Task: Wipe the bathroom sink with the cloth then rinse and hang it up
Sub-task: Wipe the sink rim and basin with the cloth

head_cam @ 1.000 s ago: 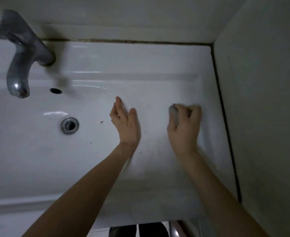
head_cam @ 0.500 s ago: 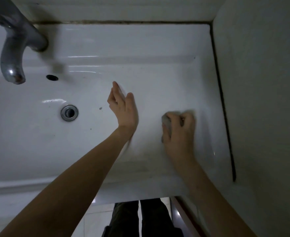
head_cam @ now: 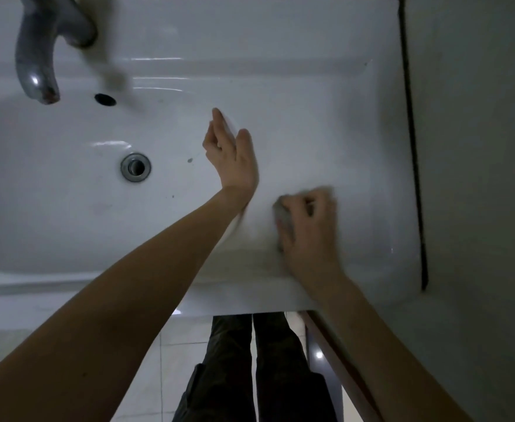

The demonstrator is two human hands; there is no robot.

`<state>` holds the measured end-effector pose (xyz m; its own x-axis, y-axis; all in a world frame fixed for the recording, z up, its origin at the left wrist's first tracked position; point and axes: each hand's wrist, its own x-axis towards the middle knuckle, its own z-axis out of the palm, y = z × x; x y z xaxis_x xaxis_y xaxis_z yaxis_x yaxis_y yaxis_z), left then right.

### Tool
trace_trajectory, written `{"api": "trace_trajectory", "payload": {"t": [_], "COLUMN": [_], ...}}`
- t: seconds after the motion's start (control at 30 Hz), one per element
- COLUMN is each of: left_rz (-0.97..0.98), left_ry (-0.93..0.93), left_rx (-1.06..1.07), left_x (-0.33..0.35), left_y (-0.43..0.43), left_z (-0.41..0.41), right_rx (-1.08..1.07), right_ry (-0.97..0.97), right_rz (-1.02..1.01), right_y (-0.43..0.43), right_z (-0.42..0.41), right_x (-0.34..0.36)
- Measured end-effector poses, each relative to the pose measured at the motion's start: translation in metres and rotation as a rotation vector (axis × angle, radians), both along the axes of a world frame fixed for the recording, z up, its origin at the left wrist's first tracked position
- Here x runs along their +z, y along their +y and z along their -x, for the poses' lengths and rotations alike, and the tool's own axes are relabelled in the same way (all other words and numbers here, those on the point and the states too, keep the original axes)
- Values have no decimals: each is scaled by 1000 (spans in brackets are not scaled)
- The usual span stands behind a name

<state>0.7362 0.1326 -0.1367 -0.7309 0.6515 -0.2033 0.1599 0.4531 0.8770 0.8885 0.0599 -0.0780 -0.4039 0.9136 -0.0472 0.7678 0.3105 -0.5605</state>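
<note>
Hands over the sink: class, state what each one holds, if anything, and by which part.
The right hand grips the bunched cloth, fingers curled over its top; which part of it cannot be told. The left hand holds nothing.

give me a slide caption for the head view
Right hand presses a cloth to the sink's right ledge; left hand rests nearer the drain.

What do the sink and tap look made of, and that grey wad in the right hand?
Sink: likely glazed ceramic, glossy white, judging by sharp light streaks. Tap: metal, chrome-like, with a bright glint on the spout. Cloth gripped by the right hand: grey, matte, mostly hidden and blurred; probably fabric.
</note>
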Motion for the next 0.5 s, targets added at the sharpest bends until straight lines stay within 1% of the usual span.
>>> {"api": "trace_trajectory", "payload": {"t": [0.07,0.13,0.2,0.27,0.3,0.37,0.43,0.5], "left_rz": [27,77,145,237,263,278,328,408], "left_ry": [29,-1,-29,-19,29,137,232,370], "left_rx": [-43,-125,-269,-437,-509,-590,-632,-667], "left_x": [6,17,34,54,64,87,101,105], "left_y": [-3,-6,-18,-45,-65,-113,-168,-221], "left_z": [-1,6,27,53,65,84,101,123], "right_rx": [103,120,67,-30,-54,-44,-9,2], "right_ry": [-3,75,216,269,253,160,32,-49], "right_rz": [30,110,192,139,88,29,33,57], "right_y": [-17,-19,-12,0,7,16,21,21], "right_z": [27,32,19,-3,-13,-35,-53,-63], "right_x": [0,5,14,25,29,30,28,24]}}
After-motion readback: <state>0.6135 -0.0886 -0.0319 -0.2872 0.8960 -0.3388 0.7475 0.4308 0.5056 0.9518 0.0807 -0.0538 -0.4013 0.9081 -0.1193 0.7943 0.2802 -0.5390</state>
